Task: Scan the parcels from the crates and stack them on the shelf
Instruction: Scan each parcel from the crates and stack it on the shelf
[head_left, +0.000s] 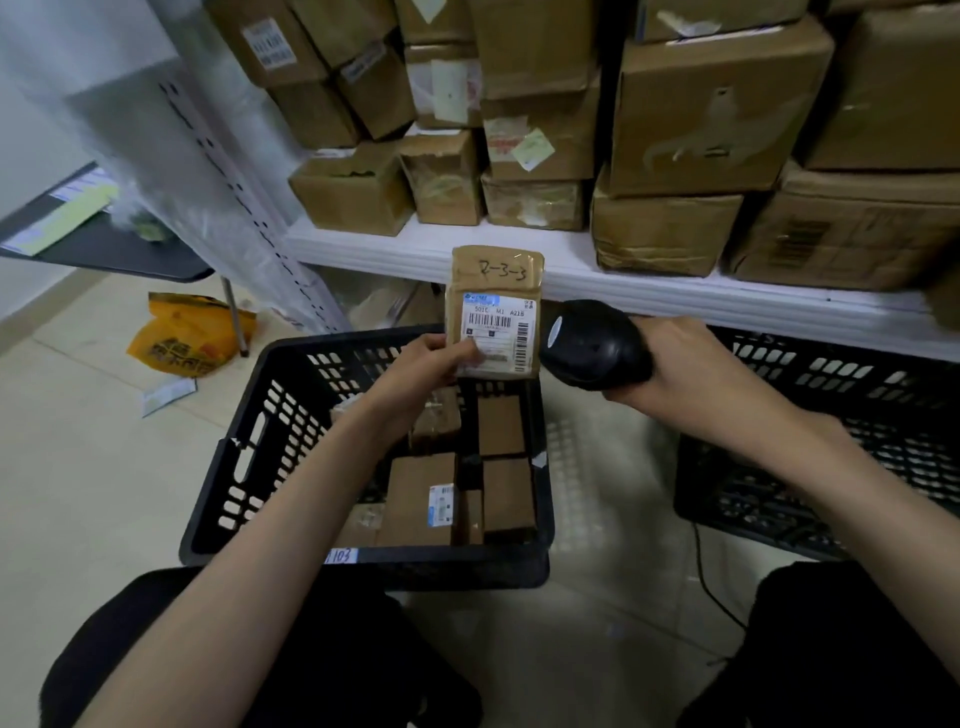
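Parcel (495, 312) in hand, the person holds it upright over the far edge of the left crate (291, 415), in front of the white shelf (649, 299), with its printed label facing the camera. The left hand (428, 364) pinches the parcel at its lower left corner, thumb lying across the bottom of the label, fingers hidden behind. The right hand (691, 366) wraps around the handle of a black scanner (589, 343), whose head sits just beside the parcel's right edge; whether a finger is on the trigger cannot be told.

The parcel is a small, flat cardboard pack bound in clear tape, with a code handwritten near the top. It is probably light and fairly stiff, since a corner pinch keeps it standing straight. The tape may be slick, so a hold across both side edges would likely serve better when it goes up to the shelf, and that would also keep the thumb off the barcode.

More small cardboard parcels (421, 499) lie in the bottom of the left crate. A second black crate (852, 415) stands to the right, its contents unclear. The shelf already carries many stacked cardboard boxes (711, 119), so free room appears mostly along its front edge.
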